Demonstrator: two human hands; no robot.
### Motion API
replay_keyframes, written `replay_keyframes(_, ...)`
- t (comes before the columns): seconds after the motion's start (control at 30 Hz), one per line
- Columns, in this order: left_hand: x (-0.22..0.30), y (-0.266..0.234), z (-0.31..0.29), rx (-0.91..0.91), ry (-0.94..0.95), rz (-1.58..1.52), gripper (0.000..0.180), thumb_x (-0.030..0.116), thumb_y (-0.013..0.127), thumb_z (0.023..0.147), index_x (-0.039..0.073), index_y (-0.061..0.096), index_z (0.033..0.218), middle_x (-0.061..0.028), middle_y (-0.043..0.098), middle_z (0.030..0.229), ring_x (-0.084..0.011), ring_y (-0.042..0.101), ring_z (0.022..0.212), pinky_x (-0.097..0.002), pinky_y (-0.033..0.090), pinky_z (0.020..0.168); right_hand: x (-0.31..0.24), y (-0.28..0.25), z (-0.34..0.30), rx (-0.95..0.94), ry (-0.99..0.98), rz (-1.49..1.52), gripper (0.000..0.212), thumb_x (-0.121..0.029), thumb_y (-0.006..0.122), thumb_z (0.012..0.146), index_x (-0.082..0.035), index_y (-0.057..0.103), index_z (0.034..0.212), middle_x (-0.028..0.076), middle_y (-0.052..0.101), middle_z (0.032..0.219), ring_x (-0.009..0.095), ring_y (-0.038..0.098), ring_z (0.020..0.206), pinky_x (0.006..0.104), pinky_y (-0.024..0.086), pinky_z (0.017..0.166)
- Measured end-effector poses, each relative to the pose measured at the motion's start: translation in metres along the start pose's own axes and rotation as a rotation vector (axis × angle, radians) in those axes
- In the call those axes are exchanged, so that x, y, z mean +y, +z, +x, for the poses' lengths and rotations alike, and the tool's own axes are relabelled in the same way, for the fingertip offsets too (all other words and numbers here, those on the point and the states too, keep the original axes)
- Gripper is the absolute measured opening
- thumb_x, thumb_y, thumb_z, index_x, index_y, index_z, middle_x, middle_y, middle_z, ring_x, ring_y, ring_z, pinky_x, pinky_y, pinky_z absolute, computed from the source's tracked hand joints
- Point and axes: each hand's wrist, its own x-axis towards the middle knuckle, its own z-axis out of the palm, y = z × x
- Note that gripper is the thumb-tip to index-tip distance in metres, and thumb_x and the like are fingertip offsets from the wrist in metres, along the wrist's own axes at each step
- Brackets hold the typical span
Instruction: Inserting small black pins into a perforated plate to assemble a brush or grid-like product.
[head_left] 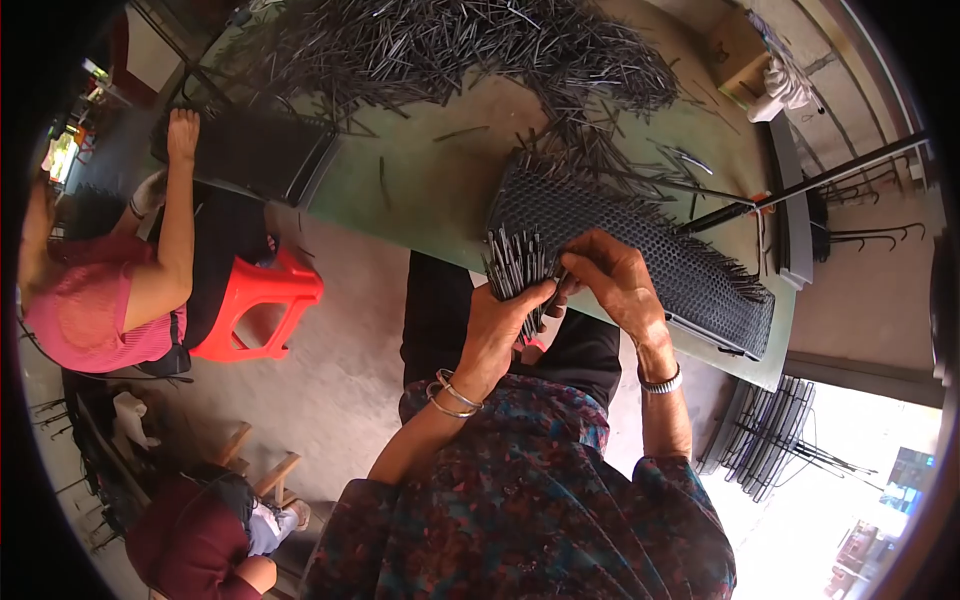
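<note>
A bundle of thin dark rods [517,262], pointing upward, is gripped in my left hand [497,325] above my lap. Close against its right side, my right hand [615,278] has thumb and fingers pinched together; what lies between them is too small to make out. Just beyond my hands, a long black tray full of round holes [620,235] rests slantwise at the table's near edge. Rods stand in holes along its far edge, while the nearer holes show no rods.
A large heap of loose rods [440,50] covers the far part of the green table [430,190]. A black bar [800,188] crosses at right. At left, a person in pink [110,290] works beside a red stool [262,300]; another person in maroon [190,530] sits lower left.
</note>
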Motion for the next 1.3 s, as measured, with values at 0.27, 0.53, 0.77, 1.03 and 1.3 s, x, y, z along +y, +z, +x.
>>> replay_keyframes(0.27, -0.001, -0.011, 0.01, 0.039, -0.102, -0.112, 0.023, 0.013, 0.067, 0.086, 0.001, 0.065, 0.107, -0.01, 0.069, 0.096, -0.0231, 0.07, 0.083, -0.0314, 0.054, 0.067, -0.018, -0.011, 0.004, 0.148, -0.08, -0.104, 0.008, -0.002, 0.056, 0.092, 0.004, 0.058, 0.095, 0.009, 0.066, 0.08, 0.015, 0.067, 0.074, 0.026, 0.053, 0.068)
replay_keyframes(0.53, -0.006, -0.008, 0.012, -0.064, -0.136, -0.284, 0.021, 0.012, 0.062, 0.09, -0.002, 0.061, 0.106, -0.0162, 0.068, 0.1, -0.0273, 0.068, 0.091, -0.0379, 0.057, 0.08, -0.002, -0.015, 0.055, 0.54, -0.472, -0.513, 0.009, -0.004, 0.058, 0.091, 0.0, 0.057, 0.099, 0.009, 0.069, 0.077, 0.017, 0.068, 0.071, 0.0274, 0.051, 0.063)
replay_keyframes(0.77, -0.005, -0.013, 0.011, -0.01, -0.18, -0.217, 0.014, 0.01, 0.063, 0.088, 0.001, 0.065, 0.098, -0.0116, 0.07, 0.084, -0.0191, 0.067, 0.071, -0.0308, 0.056, 0.065, -0.007, -0.03, 0.054, 0.521, -0.322, -0.307, 0.011, -0.004, 0.054, 0.094, 0.005, 0.057, 0.099, 0.009, 0.066, 0.085, 0.016, 0.068, 0.079, 0.0265, 0.054, 0.071)
replay_keyframes(1.03, -0.01, -0.003, 0.008, -0.043, -0.197, -0.142, 0.011, 0.013, 0.066, 0.087, 0.002, 0.067, 0.089, -0.0081, 0.069, 0.079, -0.0132, 0.064, 0.063, -0.026, 0.051, 0.055, 0.013, -0.035, 0.068, 0.533, -0.356, -0.493, 0.01, -0.005, 0.055, 0.093, 0.001, 0.058, 0.099, 0.009, 0.07, 0.081, 0.013, 0.068, 0.076, 0.0247, 0.053, 0.069)
replay_keyframes(1.3, -0.01, -0.004, 0.012, -0.035, -0.198, -0.176, 0.015, 0.015, 0.067, 0.087, 0.0, 0.066, 0.088, -0.0098, 0.069, 0.077, -0.0165, 0.065, 0.062, -0.0254, 0.049, 0.05, 0.013, -0.043, 0.076, 0.453, -0.373, -0.609, 0.009, -0.004, 0.055, 0.092, 0.001, 0.059, 0.098, 0.009, 0.069, 0.078, 0.014, 0.069, 0.075, 0.0258, 0.053, 0.067)
